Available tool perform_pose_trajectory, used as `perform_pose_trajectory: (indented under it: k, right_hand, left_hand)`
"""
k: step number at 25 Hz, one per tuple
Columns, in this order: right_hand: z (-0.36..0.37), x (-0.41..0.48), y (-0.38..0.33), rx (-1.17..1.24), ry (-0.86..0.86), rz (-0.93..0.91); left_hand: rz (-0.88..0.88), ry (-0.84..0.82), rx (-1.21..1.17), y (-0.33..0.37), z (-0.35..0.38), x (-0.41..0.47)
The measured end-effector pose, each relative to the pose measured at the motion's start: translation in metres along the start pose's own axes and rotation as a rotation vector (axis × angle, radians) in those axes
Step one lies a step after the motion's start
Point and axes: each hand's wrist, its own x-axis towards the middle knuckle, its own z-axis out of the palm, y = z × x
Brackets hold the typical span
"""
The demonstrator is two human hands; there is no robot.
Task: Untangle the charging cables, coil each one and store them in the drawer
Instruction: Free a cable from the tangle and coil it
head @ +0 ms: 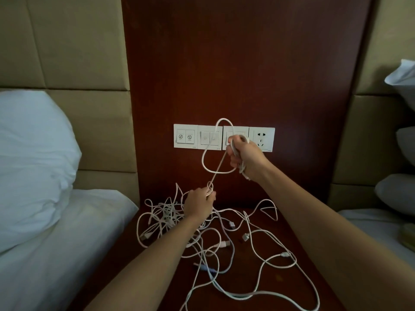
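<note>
Two hands on one thin white charging cable (217,169), centre frame: right hand (246,157) curled round gathered loops, left hand (199,202) pinching the taut strand above white tangle (166,217), lower centre, on dark wooden nightstand (238,279). Risk: knot tightening under hard pull.

The head camera is looking forward and down, close over the worktop (280,279), facing the wooden wall panel (235,63).

White pillow (33,153) on left bed (56,254), wall switch panel (186,136), power socket (261,138), padded headboard (74,52)
</note>
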Motion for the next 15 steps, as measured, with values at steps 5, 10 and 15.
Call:
perform_pose_trajectory:
  k: [5, 10, 15]
  right_hand:
    - [-0.025, -0.002, -0.005, 0.244, 0.14, -0.036]
    - [-0.042, 0.002, -0.033, 0.238, 0.212, -0.137]
    - [-0.053, -0.006, 0.001, -0.015, 0.17, -0.041]
  left_hand:
    - [0.175, 0.13, 0.239, -0.031, 0.003, -0.02]
    - [0.28, 0.586, 0.301, -0.008, -0.049, 0.039]
    - [0.505, -0.16, 0.679, -0.044, -0.02, 0.01]
